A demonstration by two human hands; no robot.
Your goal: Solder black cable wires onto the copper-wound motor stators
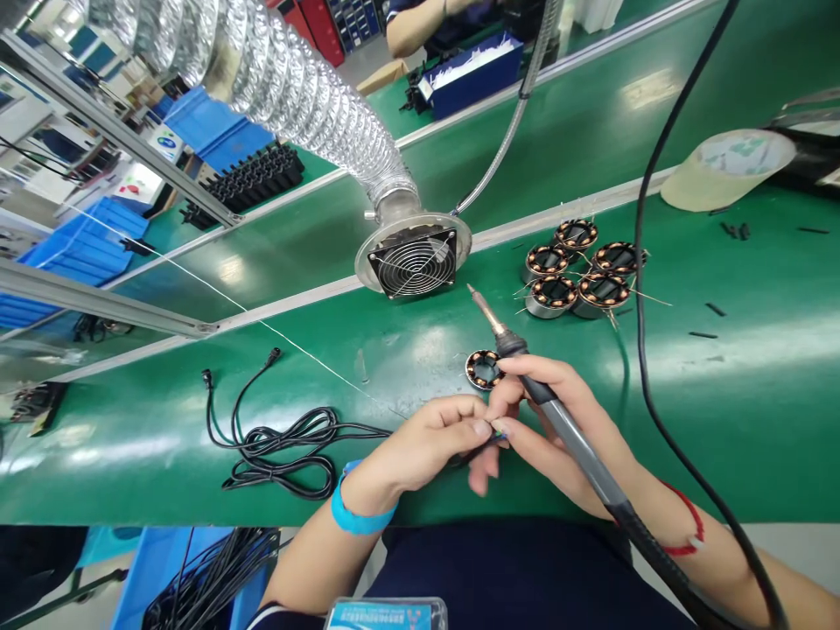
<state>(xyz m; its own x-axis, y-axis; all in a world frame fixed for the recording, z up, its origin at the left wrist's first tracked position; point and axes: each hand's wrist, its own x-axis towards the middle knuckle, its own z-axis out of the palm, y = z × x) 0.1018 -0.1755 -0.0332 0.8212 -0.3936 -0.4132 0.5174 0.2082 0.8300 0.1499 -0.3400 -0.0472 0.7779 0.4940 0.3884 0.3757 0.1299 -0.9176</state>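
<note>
Pinching a small wire end (495, 434), the left hand (420, 442) and right hand (544, 420) meet fingertip to fingertip above the green bench (754, 394). The right fingers also clamp a soldering iron (525, 367), its tip raised towards the fan (415, 261) under the foil duct (295, 87). One stator (484, 369) lies just beyond the fingers; five stators (577, 267) sit well apart, right of the fan. Black cables (289, 442) coil at left, solder wire (197, 280) crosses the bench, and tape (725, 166) lies far right. No writing is legible.
</note>
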